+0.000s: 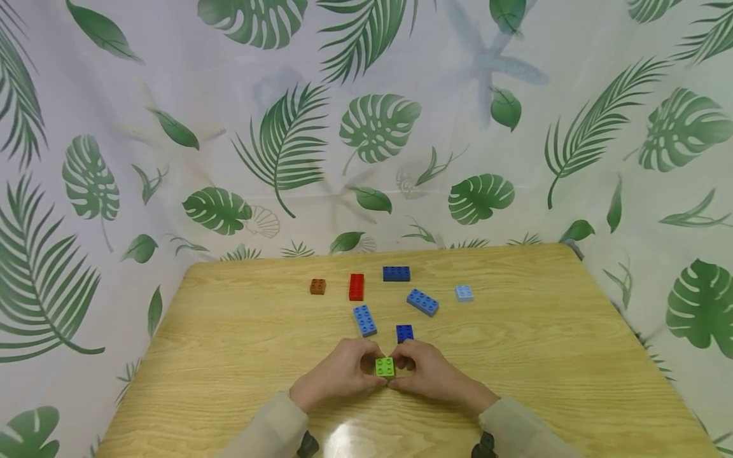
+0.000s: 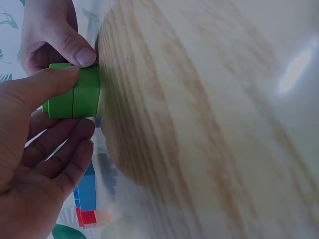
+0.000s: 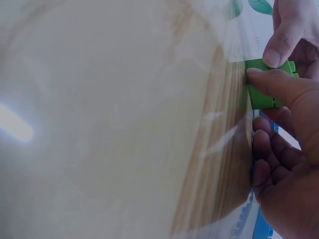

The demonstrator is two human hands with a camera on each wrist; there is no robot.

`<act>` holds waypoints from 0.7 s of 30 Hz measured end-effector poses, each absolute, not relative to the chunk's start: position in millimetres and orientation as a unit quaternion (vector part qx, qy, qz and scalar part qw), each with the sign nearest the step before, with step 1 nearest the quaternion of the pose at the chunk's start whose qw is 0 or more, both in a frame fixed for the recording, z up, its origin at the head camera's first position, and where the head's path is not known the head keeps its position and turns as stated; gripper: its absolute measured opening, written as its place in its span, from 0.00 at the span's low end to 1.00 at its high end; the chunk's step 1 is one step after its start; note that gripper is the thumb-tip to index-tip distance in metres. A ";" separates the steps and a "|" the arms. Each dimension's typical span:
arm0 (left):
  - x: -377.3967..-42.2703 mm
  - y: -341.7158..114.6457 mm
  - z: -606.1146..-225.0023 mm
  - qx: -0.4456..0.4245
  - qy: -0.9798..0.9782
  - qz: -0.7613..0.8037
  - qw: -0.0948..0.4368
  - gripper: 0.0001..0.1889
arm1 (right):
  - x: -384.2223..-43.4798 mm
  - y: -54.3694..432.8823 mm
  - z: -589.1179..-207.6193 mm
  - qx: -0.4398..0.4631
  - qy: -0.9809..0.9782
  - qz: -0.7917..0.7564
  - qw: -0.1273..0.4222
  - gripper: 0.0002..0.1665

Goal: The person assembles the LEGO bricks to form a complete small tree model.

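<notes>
Fingers (image 1: pixel 366 347) of the left hand (image 1: pixel 346 372) and right hand (image 1: pixel 426 374) pinched two stacked green blocks (image 1: pixel 385 367) on the tabletop (image 1: pixel 229 362). Flush edges and even, straight-down pressure looked the surest route to a snug fit.

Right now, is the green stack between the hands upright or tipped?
Upright: in the head view, the green stack shows its studded face on top.
</notes>
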State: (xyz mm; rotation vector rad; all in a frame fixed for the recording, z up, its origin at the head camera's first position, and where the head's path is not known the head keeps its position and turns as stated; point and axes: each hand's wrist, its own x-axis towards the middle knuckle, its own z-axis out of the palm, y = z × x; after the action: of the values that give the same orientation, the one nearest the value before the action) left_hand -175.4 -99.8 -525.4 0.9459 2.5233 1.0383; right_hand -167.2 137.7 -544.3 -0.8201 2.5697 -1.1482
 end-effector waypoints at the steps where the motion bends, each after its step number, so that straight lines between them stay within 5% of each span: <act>1: -175.9 -99.2 -525.3 0.326 0.867 0.356 0.126 0.11 | -167.7 138.2 -544.2 -0.278 0.872 -0.389 0.104 0.16; 21: -178.8 -97.1 -524.9 0.314 0.870 0.350 0.148 0.11 | -171.9 137.7 -543.0 -0.253 0.867 -0.411 0.129 0.17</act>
State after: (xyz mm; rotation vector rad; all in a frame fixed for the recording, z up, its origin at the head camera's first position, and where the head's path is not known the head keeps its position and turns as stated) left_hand -178.8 -97.1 -524.9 0.9025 2.5033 1.0063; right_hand -171.9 137.7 -543.0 -0.7347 2.5196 -1.1938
